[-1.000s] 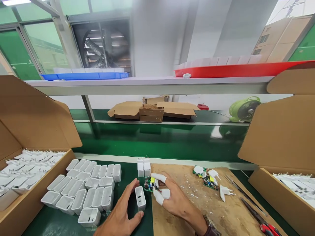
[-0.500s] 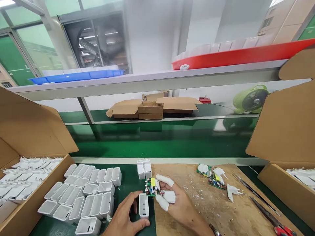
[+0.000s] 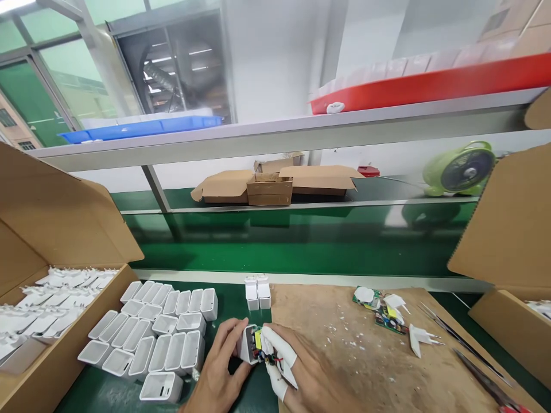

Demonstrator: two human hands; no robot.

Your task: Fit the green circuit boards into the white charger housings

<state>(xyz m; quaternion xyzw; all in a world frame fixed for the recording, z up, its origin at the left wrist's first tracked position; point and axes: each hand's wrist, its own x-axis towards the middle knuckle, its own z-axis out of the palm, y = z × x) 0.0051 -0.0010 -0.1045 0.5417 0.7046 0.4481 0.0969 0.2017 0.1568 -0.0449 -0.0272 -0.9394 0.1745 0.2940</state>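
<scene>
Currently, left hand pinches one case, right hand one circuit board, fingers nearly closed.

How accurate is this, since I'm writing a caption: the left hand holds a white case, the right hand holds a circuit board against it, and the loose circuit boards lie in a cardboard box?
One slip: the head view shows the loose circuit boards on the brown mat. The left hand does hold a white case, the right hand a circuit board against it.
</scene>
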